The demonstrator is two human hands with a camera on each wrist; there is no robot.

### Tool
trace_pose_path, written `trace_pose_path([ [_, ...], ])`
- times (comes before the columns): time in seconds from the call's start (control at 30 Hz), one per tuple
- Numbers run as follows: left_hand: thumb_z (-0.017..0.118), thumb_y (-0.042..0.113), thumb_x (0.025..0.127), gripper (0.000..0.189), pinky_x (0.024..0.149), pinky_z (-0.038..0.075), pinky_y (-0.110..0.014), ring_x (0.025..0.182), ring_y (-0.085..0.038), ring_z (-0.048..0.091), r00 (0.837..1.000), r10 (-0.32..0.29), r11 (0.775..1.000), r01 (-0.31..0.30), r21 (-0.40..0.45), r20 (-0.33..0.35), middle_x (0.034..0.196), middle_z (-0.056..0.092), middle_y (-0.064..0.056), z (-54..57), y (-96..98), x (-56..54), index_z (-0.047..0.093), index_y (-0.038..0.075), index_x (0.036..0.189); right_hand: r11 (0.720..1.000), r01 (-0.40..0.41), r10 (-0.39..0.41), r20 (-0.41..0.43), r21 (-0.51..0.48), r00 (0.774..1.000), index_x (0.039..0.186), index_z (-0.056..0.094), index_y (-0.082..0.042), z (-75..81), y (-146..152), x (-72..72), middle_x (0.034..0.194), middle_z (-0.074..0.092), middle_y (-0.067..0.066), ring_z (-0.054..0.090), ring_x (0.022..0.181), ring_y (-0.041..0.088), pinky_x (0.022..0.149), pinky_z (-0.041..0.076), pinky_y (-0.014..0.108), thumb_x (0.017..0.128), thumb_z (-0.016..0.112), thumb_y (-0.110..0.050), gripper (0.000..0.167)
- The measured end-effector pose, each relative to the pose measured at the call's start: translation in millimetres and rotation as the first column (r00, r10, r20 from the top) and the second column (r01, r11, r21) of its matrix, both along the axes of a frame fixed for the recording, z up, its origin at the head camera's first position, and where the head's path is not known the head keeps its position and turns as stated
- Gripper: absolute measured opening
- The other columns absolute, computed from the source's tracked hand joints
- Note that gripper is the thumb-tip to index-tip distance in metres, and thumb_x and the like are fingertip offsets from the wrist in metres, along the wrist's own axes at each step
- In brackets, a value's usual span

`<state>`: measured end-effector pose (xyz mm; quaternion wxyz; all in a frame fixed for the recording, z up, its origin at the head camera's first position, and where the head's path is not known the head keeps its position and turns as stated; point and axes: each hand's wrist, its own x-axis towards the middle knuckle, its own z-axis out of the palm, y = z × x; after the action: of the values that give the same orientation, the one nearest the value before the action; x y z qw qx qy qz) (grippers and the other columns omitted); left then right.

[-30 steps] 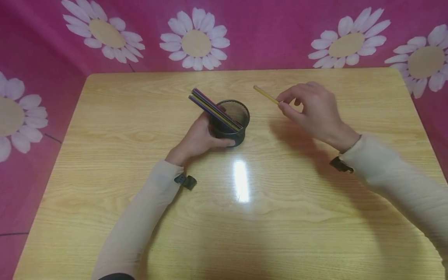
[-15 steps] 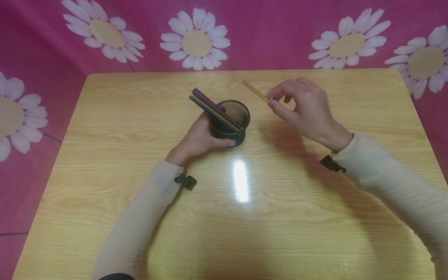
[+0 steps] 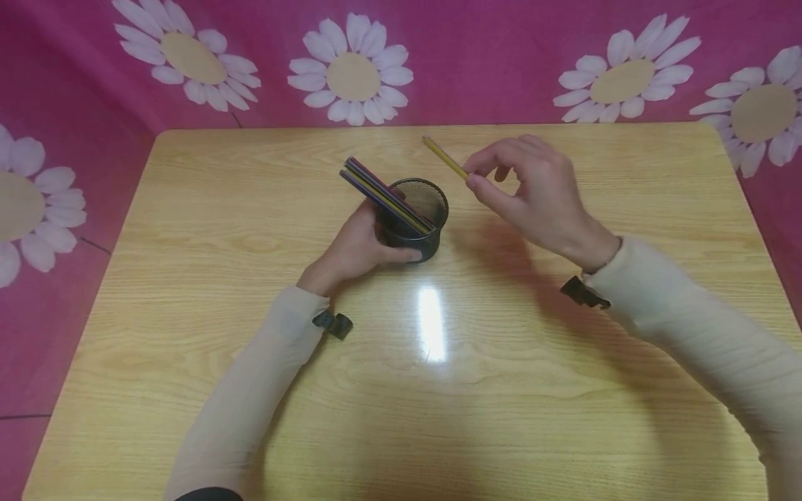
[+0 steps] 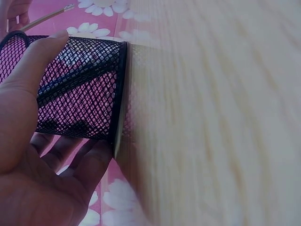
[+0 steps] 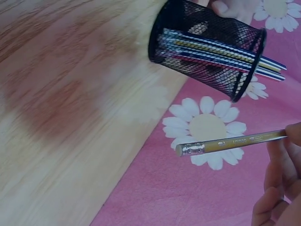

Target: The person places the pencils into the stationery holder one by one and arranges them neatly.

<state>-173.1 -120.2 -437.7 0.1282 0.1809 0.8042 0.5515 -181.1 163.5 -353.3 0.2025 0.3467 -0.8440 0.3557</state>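
Observation:
My left hand (image 3: 347,247) grips a black wire-mesh pencil cup (image 3: 432,242) at the middle back of the table, thumb along its near side and fingers behind. Several pencils (image 3: 382,195), dark blue, yellow and red, lean leftward in the cup, their ends sticking out over the rim. To the right, my right hand (image 3: 539,191) pinches a yellow pencil (image 3: 446,158) between thumb and index finger, raised above the table. The right wrist view shows this pencil's metal band and eraser end (image 5: 190,149) pointing away from the hand. Its other end is hidden at the fingers.
Light wood-grain table (image 3: 476,417) with a bright light reflection in front of the cup. A pink cloth (image 3: 476,62) with white daisies hangs behind and at the sides. A dark wrist strap (image 3: 585,292) sits at each sleeve cuff.
My right hand has moved left and slightly away, carrying the yellow pencil nearer to the cup. My left hand and the cup have stayed in place.

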Motion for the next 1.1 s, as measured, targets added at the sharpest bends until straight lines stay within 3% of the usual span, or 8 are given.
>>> trace_pose_path([
  [0.23, 0.100, 0.011, 0.078, 0.098, 0.123, 0.038, -0.036, 0.140, -0.025, 0.053, 1.000, -0.004, 1.000, 0.004, 0.006, 0.008, 0.147, 0.058, -0.016, -1.4, -2.0, -0.5, 0.043, -0.004, 0.157, 0.998, -0.006, 0.007, 0.018, -0.068, 1.000, 0.105, 0.080, 0.002, 7.8, -7, -1.7, 0.099, 0.080, 0.014, 0.061, 0.083, 0.021, 0.073, 0.042, 0.028, 0.097, 0.079, -0.005, 0.011],
  [0.3, 0.102, 0.016, 0.076, 0.101, 0.124, 0.037, -0.037, 0.141, -0.026, 0.053, 1.000, -0.003, 1.000, 0.003, 0.009, 0.015, 0.148, 0.058, -0.016, -6.2, -3.6, -3.9, 0.044, -0.003, 0.156, 0.996, -0.014, 0.015, 0.018, -0.087, 1.000, 0.105, 0.080, 0.003, 10.9, -11, -2.6, 0.100, 0.080, 0.015, 0.062, 0.084, 0.020, 0.073, 0.042, 0.027, 0.098, 0.078, -0.007, 0.012],
  [0.47, 0.103, 0.019, 0.075, 0.101, 0.124, 0.037, -0.038, 0.140, -0.026, 0.053, 1.000, -0.003, 1.000, 0.002, 0.025, 0.014, 0.146, 0.059, -0.015, -8.7, -4.9, -6.2, 0.045, -0.002, 0.155, 0.985, -0.071, 0.068, -0.027, -0.159, 0.997, 0.105, 0.079, 0.005, 18.2, -26, -5.6, 0.099, 0.080, 0.016, 0.063, 0.085, 0.022, 0.073, 0.041, 0.027, 0.099, 0.076, -0.012, 0.018],
  [0.63, 0.101, 0.015, 0.078, 0.100, 0.123, 0.037, -0.036, 0.139, -0.024, 0.054, 1.000, 0.006, 1.000, -0.006, 0.011, 0.020, 0.146, 0.059, -0.014, -3.0, -3.6, -1.6, 0.043, -0.002, 0.157, 0.968, -0.128, 0.114, -0.077, -0.217, 0.990, 0.106, 0.078, 0.007, 23.4, -40, -6.4, 0.097, 0.080, 0.017, 0.064, 0.083, 0.024, 0.072, 0.042, 0.027, 0.098, 0.076, -0.008, 0.017],
  [0.8, 0.100, 0.012, 0.079, 0.100, 0.123, 0.038, -0.035, 0.140, -0.025, 0.054, 1.000, 0.006, 1.000, -0.006, -0.002, 0.018, 0.148, 0.057, -0.016, -0.2, -2.5, 0.1, 0.041, -0.003, 0.158, 0.960, -0.137, 0.117, -0.095, -0.243, 0.989, 0.109, 0.078, 0.006, 27.2, -47, -6.3, 0.096, 0.080, 0.016, 0.065, 0.083, 0.027, 0.072, 0.041, 0.027, 0.098, 0.077, -0.006, 0.016],
  [1.1, 0.104, 0.022, 0.075, 0.104, 0.123, 0.038, -0.038, 0.139, -0.025, 0.054, 1.000, -0.002, 1.000, 0.002, 0.012, 0.026, 0.147, 0.060, -0.015, -12.0, -4.3, -7.8, 0.045, -0.001, 0.157, 0.940, -0.170, 0.143, -0.111, -0.296, 0.983, 0.107, 0.077, 0.007, 28.5, -62, -6.4, 0.096, 0.080, 0.016, 0.064, 0.080, 0.022, 0.071, 0.040, 0.027, 0.098, 0.075, -0.003, 0.013],
])
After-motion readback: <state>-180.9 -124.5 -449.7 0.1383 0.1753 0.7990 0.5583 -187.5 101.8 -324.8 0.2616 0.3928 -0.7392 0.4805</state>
